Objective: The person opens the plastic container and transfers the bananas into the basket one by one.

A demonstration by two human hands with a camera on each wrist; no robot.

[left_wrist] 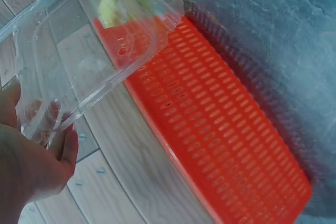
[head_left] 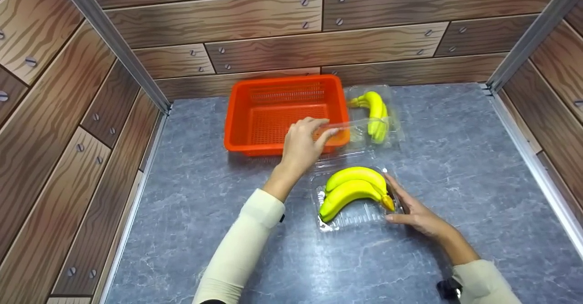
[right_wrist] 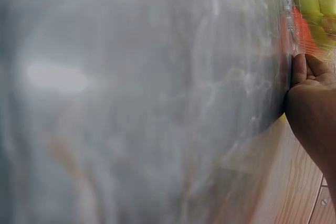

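A clear plastic container [head_left: 360, 216] lies on the grey table, with a bunch of yellow bananas [head_left: 353, 192] inside it. My left hand [head_left: 302, 142] pinches the edge of its raised clear lid [left_wrist: 86, 72] between thumb and fingers, in front of the red basket. At the container's right end, my right hand [head_left: 416, 213] grips the side, thumb at the front corner and fingers towards the back. The banana stems point to that hand. In the right wrist view its fingertips [right_wrist: 300, 69] are at the container's edge.
The red perforated basket [head_left: 231, 117] stands at the back, near the wooden-patterned wall [head_left: 273, 17]. Right of it, a second clear container [head_left: 396, 112] holds another banana bunch [head_left: 375, 108]. Metal-edged side walls bound the table [head_left: 182, 231] left and right.
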